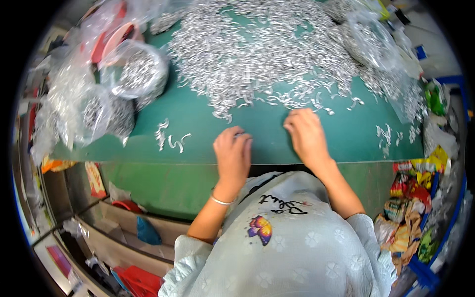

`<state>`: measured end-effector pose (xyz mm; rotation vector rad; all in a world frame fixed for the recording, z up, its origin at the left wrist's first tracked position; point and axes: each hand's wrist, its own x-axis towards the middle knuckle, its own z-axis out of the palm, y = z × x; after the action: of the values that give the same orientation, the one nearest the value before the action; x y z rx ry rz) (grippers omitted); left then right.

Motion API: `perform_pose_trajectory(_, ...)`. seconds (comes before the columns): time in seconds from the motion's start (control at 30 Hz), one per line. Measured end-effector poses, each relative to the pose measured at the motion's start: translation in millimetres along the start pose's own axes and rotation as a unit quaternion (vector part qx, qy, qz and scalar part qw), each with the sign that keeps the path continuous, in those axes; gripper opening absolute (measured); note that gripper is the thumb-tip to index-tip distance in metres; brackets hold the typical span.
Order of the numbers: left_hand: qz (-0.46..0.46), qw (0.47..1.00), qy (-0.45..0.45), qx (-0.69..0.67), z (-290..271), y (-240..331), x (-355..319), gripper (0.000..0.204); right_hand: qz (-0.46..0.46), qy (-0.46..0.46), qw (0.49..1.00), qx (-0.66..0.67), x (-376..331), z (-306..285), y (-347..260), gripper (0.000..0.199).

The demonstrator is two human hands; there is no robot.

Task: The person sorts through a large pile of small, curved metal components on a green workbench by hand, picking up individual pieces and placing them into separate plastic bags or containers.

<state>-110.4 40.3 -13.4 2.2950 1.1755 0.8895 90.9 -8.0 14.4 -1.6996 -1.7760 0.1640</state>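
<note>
A wide heap of small curved silvery metal pieces (pixel 267 49) covers the far and middle part of a green tabletop (pixel 193 111). My left hand (pixel 232 154) is just inside the table's near edge, fingers curled together; a small glint shows between them, too small to name. Farther right, my right hand (pixel 308 137) rests by the heap's near fringe with fingers bent and pressed together, and whatever its tips hold is hidden. A few loose pieces (pixel 177 142) lie left of my left hand. Another small scatter (pixel 384 136) lies right of my right hand.
Clear plastic bags of metal pieces (pixel 141 72) stand at the left, with a pink container (pixel 121 37) behind. More filled bags (pixel 368 42) line the far right. Below the table are an open drawer (pixel 123 230) at left and colourful packets (pixel 408 190) at right.
</note>
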Motion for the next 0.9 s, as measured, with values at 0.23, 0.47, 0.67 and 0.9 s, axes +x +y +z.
perform_pose_trajectory(0.23,-0.019,0.996,0.059,0.061,-8.0,-15.4,-3.7,0.017,0.236,0.095,0.925,-0.282,-91.9,-88.6,87.7,0.009)
perform_pose_trajectory(0.47,0.044,0.998,-0.004,-0.036,7.8,37.4,10.1,0.026,0.139,0.135,0.970,-0.146,-35.4,-60.1,66.4,0.025)
perform_pose_trajectory(0.67,0.100,0.976,-0.174,-0.082,53.4,88.3,17.5,0.040,0.120,0.081,0.980,-0.138,-15.2,-42.5,66.1,0.012)
perform_pose_trajectory(0.9,0.109,0.987,-0.121,-0.014,56.0,72.9,37.5,0.035,0.064,0.053,0.996,-0.041,-29.4,-52.1,54.3,0.008)
